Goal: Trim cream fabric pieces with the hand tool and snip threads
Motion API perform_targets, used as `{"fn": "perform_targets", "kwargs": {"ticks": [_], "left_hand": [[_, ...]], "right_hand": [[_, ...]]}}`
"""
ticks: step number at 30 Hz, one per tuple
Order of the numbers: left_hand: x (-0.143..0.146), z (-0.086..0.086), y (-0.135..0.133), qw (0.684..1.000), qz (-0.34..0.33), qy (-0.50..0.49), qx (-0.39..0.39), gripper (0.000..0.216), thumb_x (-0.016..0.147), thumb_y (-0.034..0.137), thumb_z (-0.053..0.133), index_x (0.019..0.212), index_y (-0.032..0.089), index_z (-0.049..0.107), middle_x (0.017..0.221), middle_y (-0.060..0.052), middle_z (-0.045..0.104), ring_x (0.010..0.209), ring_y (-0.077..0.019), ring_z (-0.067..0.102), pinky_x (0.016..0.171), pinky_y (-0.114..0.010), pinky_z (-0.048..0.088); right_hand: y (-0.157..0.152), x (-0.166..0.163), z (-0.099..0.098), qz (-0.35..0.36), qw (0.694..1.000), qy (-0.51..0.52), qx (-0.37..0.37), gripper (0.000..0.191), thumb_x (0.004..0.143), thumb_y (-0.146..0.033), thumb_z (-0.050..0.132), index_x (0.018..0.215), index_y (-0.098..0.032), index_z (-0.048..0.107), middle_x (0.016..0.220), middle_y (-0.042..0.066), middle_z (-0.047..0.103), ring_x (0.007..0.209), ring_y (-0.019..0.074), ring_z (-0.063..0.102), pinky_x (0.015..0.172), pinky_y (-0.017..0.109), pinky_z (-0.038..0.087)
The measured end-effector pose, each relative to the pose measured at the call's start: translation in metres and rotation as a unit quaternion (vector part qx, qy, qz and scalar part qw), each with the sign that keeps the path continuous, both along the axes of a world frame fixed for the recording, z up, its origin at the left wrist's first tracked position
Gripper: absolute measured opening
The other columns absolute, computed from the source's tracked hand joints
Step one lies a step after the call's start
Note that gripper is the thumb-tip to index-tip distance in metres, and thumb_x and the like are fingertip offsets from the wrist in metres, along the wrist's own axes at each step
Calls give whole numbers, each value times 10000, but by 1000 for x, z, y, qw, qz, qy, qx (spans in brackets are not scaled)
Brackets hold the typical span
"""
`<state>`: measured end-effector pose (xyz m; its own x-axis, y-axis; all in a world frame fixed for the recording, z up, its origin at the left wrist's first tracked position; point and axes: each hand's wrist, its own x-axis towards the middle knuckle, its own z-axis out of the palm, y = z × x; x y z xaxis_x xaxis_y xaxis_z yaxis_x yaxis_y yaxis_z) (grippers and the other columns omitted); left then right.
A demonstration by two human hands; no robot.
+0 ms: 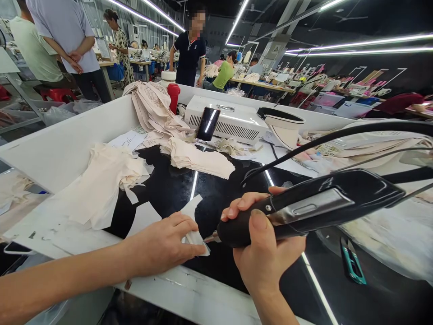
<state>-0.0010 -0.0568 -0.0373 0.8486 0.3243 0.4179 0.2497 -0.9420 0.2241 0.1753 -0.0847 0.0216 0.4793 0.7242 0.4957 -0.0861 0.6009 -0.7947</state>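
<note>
My left hand (pixel 164 246) is closed on a small folded white fabric piece (pixel 192 210), pinched between thumb and fingers low over the black tabletop (pixel 230 271). Wrapped around a black corded handheld tool (pixel 324 201) with a silver lever is my right hand (pixel 264 257). The tool's thin metal tip points left and lies right beside the fabric piece, near my left thumb; whether they touch I cannot tell. A flat white piece (pixel 145 217) lies partly under my left wrist. Teal-handled thread snips (pixel 353 262) rest on the black surface to the right.
Cream fabric pieces (pixel 104 180) are heaped at left, and a stack (pixel 199 158) lies mid-table. Behind stand a phone (pixel 207 124), a white vented box (pixel 223 117) and a red bottle (pixel 173 97). The tool's black cable (pixel 331 135) arcs rightward. Several people are beyond the white partition.
</note>
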Motion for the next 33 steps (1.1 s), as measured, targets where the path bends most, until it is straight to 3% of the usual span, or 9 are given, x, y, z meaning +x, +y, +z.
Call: {"fn": "perform_targets", "kwargs": {"ticks": [19,23,25,28,33], "left_hand": [[1,-4,-12,1000,11,-5,-5,276,992,159,602,1237,258,680,1246,-134,595,1186,-265,598,1082,-469,506],[1,3,-26,999,28,33,-7,376,967,252,678,1332,209,597,1289,-167,598,1260,-312,575,1104,-513,489],[0,7,-30,998,37,43,-7,436,967,303,690,1362,167,565,1317,-174,608,1290,-313,566,1105,-478,500],[-2,9,-27,999,45,31,5,357,981,304,672,1267,103,600,1275,-166,646,1259,-287,593,1073,-399,534],[-7,8,-6,999,24,35,3,206,968,234,677,1137,127,628,1195,-136,661,1119,-275,653,1019,-437,560]], "right_hand": [[3,-6,2,-21,1000,10,-14,351,824,-238,758,1098,-259,541,760,-57,627,561,135,587,517,296,538],[0,-3,2,-4,1000,-1,-16,352,838,-275,778,1110,-271,554,772,-53,627,579,140,598,541,302,549],[-2,-2,2,3,1000,-12,-5,343,845,-285,782,1110,-277,564,769,-54,626,582,141,606,545,298,553],[-3,0,2,7,1000,-17,6,331,853,-267,776,1114,-280,573,771,-52,629,578,142,617,534,291,555],[-4,-2,1,0,1000,-15,6,349,845,-281,792,1117,-272,573,767,-44,628,577,144,615,533,292,564]]}}
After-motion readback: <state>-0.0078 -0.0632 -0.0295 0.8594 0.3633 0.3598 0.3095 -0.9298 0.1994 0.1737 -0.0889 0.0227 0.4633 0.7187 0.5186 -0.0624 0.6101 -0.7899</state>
